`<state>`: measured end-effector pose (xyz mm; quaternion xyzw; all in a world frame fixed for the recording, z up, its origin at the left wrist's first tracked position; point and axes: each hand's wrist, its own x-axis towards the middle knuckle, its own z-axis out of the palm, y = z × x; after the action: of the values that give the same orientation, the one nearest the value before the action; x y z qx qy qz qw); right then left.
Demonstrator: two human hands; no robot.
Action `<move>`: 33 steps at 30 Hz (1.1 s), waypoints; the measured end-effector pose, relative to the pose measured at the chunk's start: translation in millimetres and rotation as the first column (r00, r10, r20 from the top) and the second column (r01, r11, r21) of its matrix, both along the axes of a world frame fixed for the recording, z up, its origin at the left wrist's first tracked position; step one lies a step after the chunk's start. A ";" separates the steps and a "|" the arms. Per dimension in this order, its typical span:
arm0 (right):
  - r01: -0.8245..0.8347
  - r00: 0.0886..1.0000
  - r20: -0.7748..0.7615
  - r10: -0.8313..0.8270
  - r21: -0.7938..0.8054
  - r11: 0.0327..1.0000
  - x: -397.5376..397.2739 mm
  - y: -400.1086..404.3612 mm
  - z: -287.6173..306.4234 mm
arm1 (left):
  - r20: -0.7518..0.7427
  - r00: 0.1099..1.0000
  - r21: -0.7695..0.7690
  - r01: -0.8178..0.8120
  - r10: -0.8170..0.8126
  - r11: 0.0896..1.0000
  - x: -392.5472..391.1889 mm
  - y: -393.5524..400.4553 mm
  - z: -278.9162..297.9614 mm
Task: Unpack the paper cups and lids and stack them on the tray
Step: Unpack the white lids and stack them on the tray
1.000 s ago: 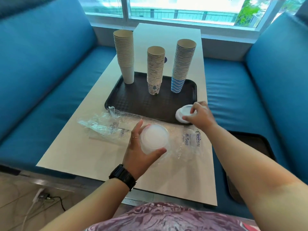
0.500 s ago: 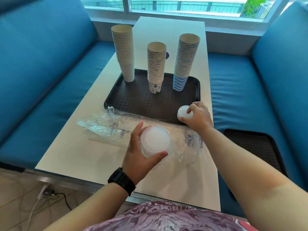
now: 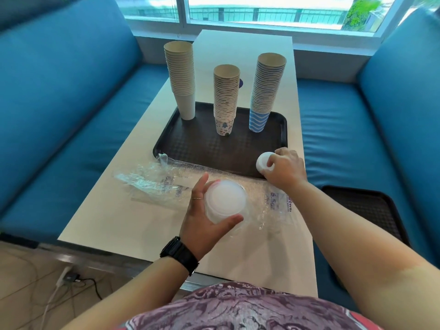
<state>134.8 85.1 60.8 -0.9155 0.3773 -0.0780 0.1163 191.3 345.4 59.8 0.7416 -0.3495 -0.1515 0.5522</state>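
Lids (image 3: 225,203) (a translucent stack, partly in plastic wrap (image 3: 273,206)) sit gripped in the left hand (image 3: 207,225), fingers curled round them above the table (image 3: 102,217). Right hand (image 3: 284,169) pinches one white lid (image 3: 263,161) at the near right corner of the tray (image 3: 204,148), where three cup stacks (image 3: 226,98) stand.

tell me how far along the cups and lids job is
Cups look done: three cup stacks stand upright on the tray. Lids are under way: the right hand holds white lids at the tray's near right corner, and the left hand grips a lid stack partly in its plastic sleeve. Those still need unpacking and stacking.
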 end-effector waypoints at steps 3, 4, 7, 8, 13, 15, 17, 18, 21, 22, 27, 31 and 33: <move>-0.016 0.992 0.128 0.011 0.039 0.999 -1.0 11.1 18.8 | -0.003 1.000 0.007 0.005 -0.005 1.000 -0.1 0.9 1.4; -0.031 0.984 0.176 0.018 0.070 0.997 -1.0 16.7 27.9 | -0.002 1.000 0.010 0.007 -0.007 1.000 -0.1 1.0 1.5; -0.127 0.964 0.255 0.072 0.205 0.970 -2.0 40.8 58.7 | 0.005 1.000 0.020 0.011 -0.011 1.000 0.1 1.8 2.2; -0.172 0.957 0.269 0.108 0.231 0.958 -3.3 50.1 68.8 | 0.004 1.000 0.021 0.011 -0.011 1.000 0.2 1.7 2.8; -0.415 0.890 0.318 0.326 0.275 0.867 -15.8 99.4 110.8 | -0.013 1.000 0.043 0.005 -0.005 0.999 -0.9 6.5 1.9; -0.514 0.853 0.257 0.453 0.268 0.815 -18.2 115.3 120.4 | -0.025 1.000 0.068 0.003 -0.002 0.998 -1.8 9.1 0.6; -0.580 0.813 0.109 0.572 0.242 0.778 -17.1 127.3 122.6 | -0.017 1.000 0.078 -0.008 0.009 0.997 -2.4 11.2 -0.7; -0.599 0.792 0.033 0.610 0.231 0.766 -15.9 132.4 122.0 | -0.010 1.000 0.084 -0.013 0.014 0.996 -2.4 12.4 -1.6; -0.622 0.754 -0.114 0.647 0.193 0.759 -11.7 140.5 117.0 | 0.008 1.000 0.111 -0.028 0.027 0.993 -2.5 12.3 -2.0; -0.620 0.751 -0.143 0.644 0.180 0.763 -10.6 141.7 116.3 | 0.012 0.999 0.119 -0.037 0.035 0.992 -2.7 11.9 -2.0; -0.597 0.756 -0.224 0.615 0.151 0.788 -6.1 144.4 116.2 | -0.009 0.999 0.154 -0.038 0.040 0.987 -3.5 13.7 0.0; -0.587 0.762 -0.236 0.603 0.140 0.797 -3.0 145.3 114.3 | -0.020 1.000 0.187 -0.020 0.024 0.982 -4.6 15.0 0.1; -0.585 0.766 -0.229 0.600 0.136 0.799 -1.9 145.0 113.2 | -0.032 0.999 0.202 -0.017 0.024 0.979 -5.6 15.1 0.1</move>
<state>132.8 230.1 174.0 -0.9859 0.0831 0.0944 0.1100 185.7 360.5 59.9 0.7947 -0.3152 -0.1929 0.4815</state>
